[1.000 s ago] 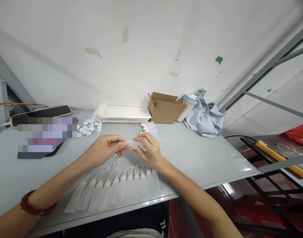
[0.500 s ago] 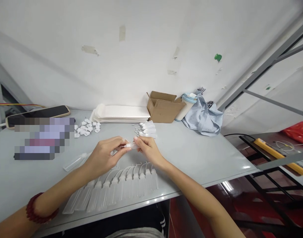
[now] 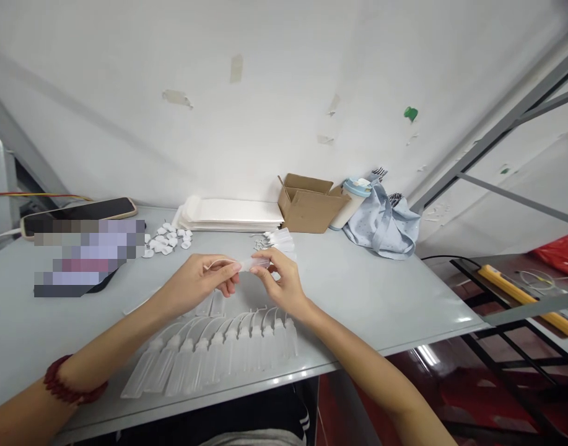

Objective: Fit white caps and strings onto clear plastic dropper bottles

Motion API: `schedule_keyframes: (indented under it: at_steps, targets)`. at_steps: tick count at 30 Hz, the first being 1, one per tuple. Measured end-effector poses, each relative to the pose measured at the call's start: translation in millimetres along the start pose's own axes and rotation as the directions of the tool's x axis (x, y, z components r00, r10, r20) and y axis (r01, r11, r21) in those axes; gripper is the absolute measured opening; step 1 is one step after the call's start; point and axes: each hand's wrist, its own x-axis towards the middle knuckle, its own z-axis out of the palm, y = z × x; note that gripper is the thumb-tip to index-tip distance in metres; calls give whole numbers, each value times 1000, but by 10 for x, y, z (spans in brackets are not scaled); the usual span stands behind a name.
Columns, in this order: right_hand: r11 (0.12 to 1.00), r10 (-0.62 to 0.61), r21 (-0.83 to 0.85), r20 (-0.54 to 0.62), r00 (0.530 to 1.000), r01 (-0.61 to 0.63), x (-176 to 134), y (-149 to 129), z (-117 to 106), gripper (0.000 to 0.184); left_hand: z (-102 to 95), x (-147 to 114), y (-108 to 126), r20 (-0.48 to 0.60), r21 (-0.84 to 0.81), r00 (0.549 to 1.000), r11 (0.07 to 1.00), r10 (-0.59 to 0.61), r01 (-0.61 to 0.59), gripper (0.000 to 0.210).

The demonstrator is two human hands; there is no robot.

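Left hand: left hand [image 3: 197,286] pinches one end of a small clear plastic squeeze bottle [image 3: 254,264], grip clamped on it with thumb and fingertips; thin curved nozzle tube shows at its fingers.
Right hand: right hand [image 3: 282,282] holds the other end of the same bottle, grip clamped, thumb on top.
Bottle place: held in the air above the pale grey counter [image 3: 381,297], just behind the row of clear bottles.
Row: row of clear flat plastic bottles with bent nozzles [image 3: 214,353] lies side by side on the counter, near its front edge, just in front of both hands.
Small pile: a few more clear bottles [image 3: 279,241] lie on the counter just behind the right hand.
Caps: scatter of small white plastic caps [image 3: 165,240] behind the left hand, well apart from the row.
White stack: flat white stack of sheets [image 3: 230,214] by the wall, behind the caps.
Box: open brown cardboard box [image 3: 309,203] right of the white stack, touching a pale cup with a blue lid [image 3: 353,201].
Bag: light blue cloth bag [image 3: 386,226] right of the cup.
Phone: dark phone [image 3: 79,210] at the counter's far left.
Wrist: dark red bead bracelet [image 3: 70,387] on the left wrist.
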Motion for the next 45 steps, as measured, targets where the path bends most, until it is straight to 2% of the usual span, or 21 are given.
schedule_keyframes:
  at_steps: [3,6,8,10,12,14,16,19,21,23,26,29,32,34,36,38,39,42,44,45]
  targets:
    - [999,-46,-7,18,999,46,-8,-21,-12,21,16,-26,-11,59,5,998,1000,-5,5,41]
    - [999,-4,37,53,999,2,3,-68,-47,25,48,-72,-37,21,182,990,973,141,-143,41]
    - [991,86,91,76,993,-93,18,-91,-67,28,76,-96,-75,-22,348,945,889,327,-299,35]
    - [965,187,164,108,976,-203,35,-95,-74,32,103,-104,-125,-37,484,871,772,490,-413,26]
    - [926,262,239,143,954,-291,47,-80,-68,35,123,-96,-172,-28,558,813,684,581,-470,20]
    - [888,313,298,169,935,-351,53,-62,-56,37,130,-80,-193,-21,584,790,649,612,-487,19]
    - [867,333,326,183,925,-376,50,-56,-49,37,122,-65,-179,-42,570,809,679,586,-463,19]
    - [897,299,286,168,939,-337,36,-78,-51,32,94,-52,-119,-76,453,904,822,421,-346,27]
    - [935,243,230,142,960,-271,26,-98,-55,29,77,-50,-83,-48,340,960,908,276,-244,33]
    - [962,184,181,117,976,-203,19,-108,-56,27,66,-51,-63,0,258,987,953,163,-157,39]
    - [975,142,157,96,985,-156,20,-112,-56,25,61,-61,-50,40,207,996,974,82,-89,43]
    - [949,206,216,123,971,-229,28,-119,-63,24,62,-79,-39,24,220,991,967,129,-131,43]
    - [879,312,320,176,934,-354,39,-114,-69,29,77,-91,-52,-16,316,962,914,272,-254,42]
    - [812,368,396,224,903,-429,47,-96,-65,33,99,-87,-88,-26,410,916,840,400,-355,39]
    - [748,402,452,273,874,-486,55,-72,-54,36,123,-72,-136,-23,505,852,741,524,-442,36]
    - [708,421,477,307,854,-521,59,-51,-39,37,128,-49,-179,-4,573,801,658,598,-489,35]
    - [702,426,477,314,848,-529,59,-44,-31,37,117,-35,-196,10,592,796,638,605,-493,34]
    - [764,432,404,259,864,-503,60,-29,-23,33,1,21,-235,26,626,852,655,523,-422,33]
    - [863,392,283,147,908,-418,71,-4,-42,29,-136,67,-276,-23,682,900,665,435,-304,34]
    - [913,347,200,85,934,-357,82,20,-60,27,-214,90,-307,-62,733,917,642,394,-226,36]
